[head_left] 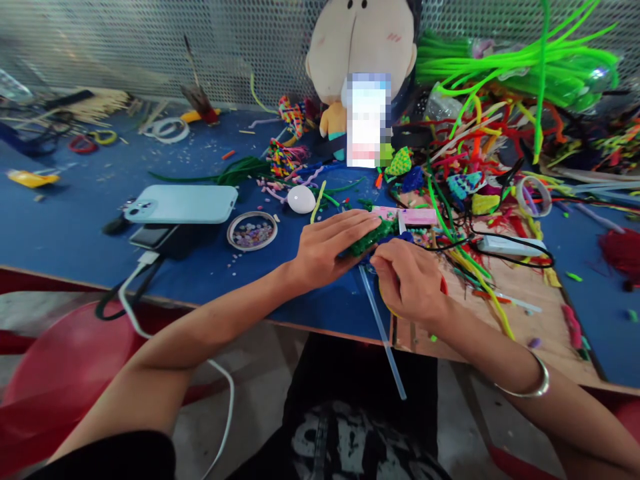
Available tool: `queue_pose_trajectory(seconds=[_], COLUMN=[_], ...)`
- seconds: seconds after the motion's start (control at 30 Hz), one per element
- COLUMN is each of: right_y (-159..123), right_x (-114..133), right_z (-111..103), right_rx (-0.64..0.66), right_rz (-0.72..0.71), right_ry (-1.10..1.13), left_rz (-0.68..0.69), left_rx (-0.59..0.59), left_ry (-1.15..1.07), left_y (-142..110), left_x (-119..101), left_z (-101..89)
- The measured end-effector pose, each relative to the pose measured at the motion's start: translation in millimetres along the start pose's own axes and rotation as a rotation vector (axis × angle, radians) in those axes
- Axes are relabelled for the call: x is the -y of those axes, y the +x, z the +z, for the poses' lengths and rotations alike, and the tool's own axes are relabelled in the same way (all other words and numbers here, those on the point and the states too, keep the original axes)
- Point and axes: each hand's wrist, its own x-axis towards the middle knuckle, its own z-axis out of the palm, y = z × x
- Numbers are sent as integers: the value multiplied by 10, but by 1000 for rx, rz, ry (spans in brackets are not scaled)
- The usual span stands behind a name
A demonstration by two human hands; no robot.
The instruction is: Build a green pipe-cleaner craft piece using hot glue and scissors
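Observation:
My left hand [325, 250] is closed round a dark green fuzzy pipe-cleaner piece [373, 239], its fingers laid along the top. Close beside it, my right hand [413, 277] is curled round scissors, mostly hidden by the palm. A bit of red handle [444, 285] shows at its edge, and a narrow pale blade [401, 223] points up by the green piece. Dark blue fuzzy material [407, 237] lies at the right fingertips. Below the hands, a clear plastic stick [383, 333] juts past the table edge. Behind them lies a pink strip [420, 216].
A phone [185, 203] rests on a dark device at left, near a round dish of beads [253, 231] and a white egg-shaped object [301, 199]. Coloured pipe cleaners [475, 147] crowd the right side. A plush figure [360, 40] and a lit screen [370, 123] stand behind.

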Motion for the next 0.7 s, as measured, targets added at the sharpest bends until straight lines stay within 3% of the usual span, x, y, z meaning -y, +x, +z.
queue_pose_trajectory(seconds=[0.57, 0.7], right_y=[-18, -12], right_x=[-14, -12], right_z=[68, 40], right_rx=[49, -7], right_rz=[-20, -47], right_ry=[-85, -80], left_rz=[81, 89], left_rx=[14, 18], left_ry=[29, 13], left_y=[-36, -24], left_x=[33, 41], left_z=[19, 16])
